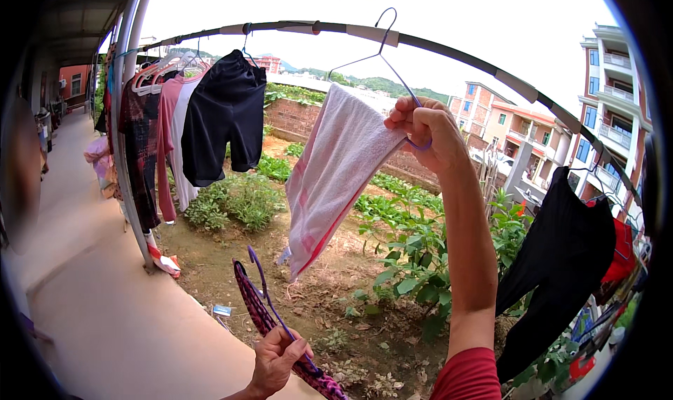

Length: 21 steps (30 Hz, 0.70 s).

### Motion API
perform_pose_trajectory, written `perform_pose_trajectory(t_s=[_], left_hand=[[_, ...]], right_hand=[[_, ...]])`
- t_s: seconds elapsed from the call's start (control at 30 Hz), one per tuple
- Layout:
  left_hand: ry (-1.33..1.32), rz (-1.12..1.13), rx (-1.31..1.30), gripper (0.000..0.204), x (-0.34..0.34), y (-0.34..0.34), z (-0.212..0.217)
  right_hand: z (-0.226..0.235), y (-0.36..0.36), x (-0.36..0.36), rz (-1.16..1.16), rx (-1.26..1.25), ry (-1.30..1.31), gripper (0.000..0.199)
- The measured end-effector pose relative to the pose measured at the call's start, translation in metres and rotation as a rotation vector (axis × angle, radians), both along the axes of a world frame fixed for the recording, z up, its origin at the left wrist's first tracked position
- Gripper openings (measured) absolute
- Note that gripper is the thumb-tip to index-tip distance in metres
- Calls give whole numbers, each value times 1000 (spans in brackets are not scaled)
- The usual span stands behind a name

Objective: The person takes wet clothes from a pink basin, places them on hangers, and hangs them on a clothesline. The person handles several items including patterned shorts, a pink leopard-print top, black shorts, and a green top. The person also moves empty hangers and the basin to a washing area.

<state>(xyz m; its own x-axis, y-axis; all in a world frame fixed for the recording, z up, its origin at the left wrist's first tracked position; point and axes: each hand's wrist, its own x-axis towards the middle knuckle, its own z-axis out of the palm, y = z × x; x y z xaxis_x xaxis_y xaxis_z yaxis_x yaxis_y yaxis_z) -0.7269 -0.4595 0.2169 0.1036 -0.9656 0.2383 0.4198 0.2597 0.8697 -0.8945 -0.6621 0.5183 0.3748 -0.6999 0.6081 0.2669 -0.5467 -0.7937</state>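
My raised right hand [433, 135] is closed around the lower right corner of a dark blue wire clothes hanger [382, 55], with the towel's edge at the fingers. The hanger's hook reaches up to the overhead pole. A white towel [343, 158] with pinkish-red edging hangs from it, slanting down to the left. Low in front, my left hand [280, 360] grips a purple clothes hanger [261, 282], its hook pointing up. On that hanger is a black and pink patterned garment [251, 298], its lower part running past the picture's bottom edge.
The curved pole [294, 26] spans overhead. At left hang black shorts [228, 116] and a pink top [168, 130] beside a metal post [120, 133]. Black trousers [561, 253] hang at right. Below lie a concrete walkway [140, 316] and a garden with leafy plants [413, 274].
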Motion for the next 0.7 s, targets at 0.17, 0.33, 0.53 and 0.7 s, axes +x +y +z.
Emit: perform_pose_trajectory(t_s=[0.17,0.33,0.53,0.7], left_hand=[[-2,-104,1,7,-18,-7,-5],[-1,-126,-46,8,-46,-10,5],[-23,-176,-76,10,-74,-22,7],[16,-239,-70,9,-100,-35,7]], right_hand=[[-12,31,-89,76,-52,-5,31],[-16,75,-155,-118,-69,-6,31],[-13,101,-214,-257,-90,-24,30],[-5,112,-261,-352,-80,-72,33]])
